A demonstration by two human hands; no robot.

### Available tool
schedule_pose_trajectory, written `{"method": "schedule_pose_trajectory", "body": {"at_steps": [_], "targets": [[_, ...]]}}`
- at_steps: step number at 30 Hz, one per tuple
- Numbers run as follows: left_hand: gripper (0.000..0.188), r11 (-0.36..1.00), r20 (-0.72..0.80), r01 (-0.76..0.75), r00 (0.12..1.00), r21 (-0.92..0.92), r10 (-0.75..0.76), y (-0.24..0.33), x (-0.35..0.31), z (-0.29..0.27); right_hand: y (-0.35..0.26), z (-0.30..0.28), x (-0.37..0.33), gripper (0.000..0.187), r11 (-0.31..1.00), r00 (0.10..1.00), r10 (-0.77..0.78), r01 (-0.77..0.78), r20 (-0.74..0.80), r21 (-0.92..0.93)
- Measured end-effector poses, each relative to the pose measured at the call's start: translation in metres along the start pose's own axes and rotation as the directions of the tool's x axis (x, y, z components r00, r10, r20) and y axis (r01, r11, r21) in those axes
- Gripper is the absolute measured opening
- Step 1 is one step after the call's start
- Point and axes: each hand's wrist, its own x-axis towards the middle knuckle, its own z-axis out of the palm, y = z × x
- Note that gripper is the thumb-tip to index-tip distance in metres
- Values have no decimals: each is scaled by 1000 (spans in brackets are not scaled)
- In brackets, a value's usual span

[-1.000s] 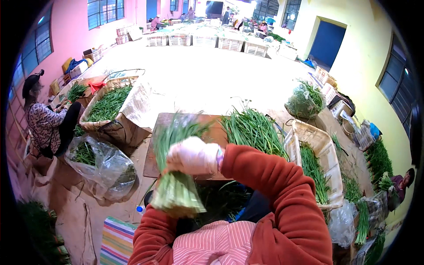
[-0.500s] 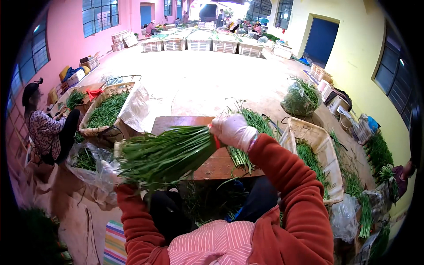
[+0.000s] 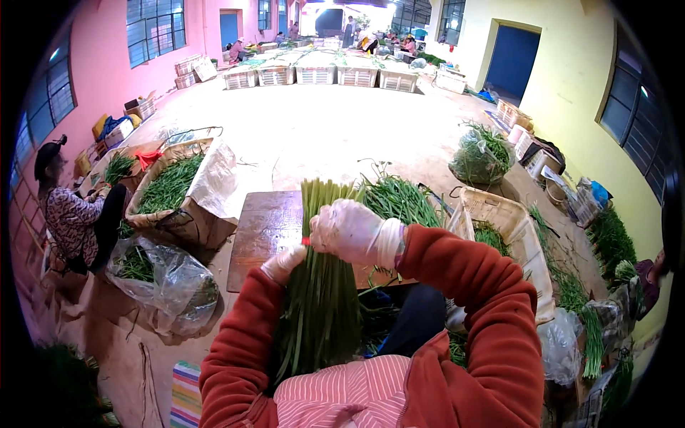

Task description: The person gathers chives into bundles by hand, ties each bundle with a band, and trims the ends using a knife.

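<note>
A thick bundle of green garlic chives [image 3: 321,307] stands upright before me, its pale stem ends at the top and its leaves hanging toward my lap. My right hand [image 3: 349,230], in a thin whitish glove, is closed around the upper stems. Lower on the left side, my left hand [image 3: 284,262], gloved too, grips the bundle's edge. Between them shows a bit of red band [image 3: 307,241] around the stems. Behind the bundle is a brown wooden table [image 3: 265,227], with a loose heap of chives [image 3: 401,203] on its right part.
A crate [image 3: 524,235] with chives stands at my right, and a filled plastic bag [image 3: 481,158] beyond it. At left are a lined crate of greens [image 3: 171,184], an open plastic bag [image 3: 164,285] and a seated co-worker [image 3: 75,207]. Several white crates [image 3: 315,75] line the back.
The bundle has swung from lying sideways, leaves to the left, to upright with stem ends up. My left hand has come from under the leaves to the banded stems beside my right hand.
</note>
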Motion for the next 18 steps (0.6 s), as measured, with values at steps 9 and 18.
{"method": "schedule_pose_trajectory", "body": {"at_steps": [9,18], "targets": [[65,984,-59,-48,997,-171,39,-6,-9,9,-3,10,7,15,996,995,-85,83,-52,-34],[45,930,-521,-307,771,200,366,30,5,27,1,16,18,5,975,984,175,-175,-12,-136]]}}
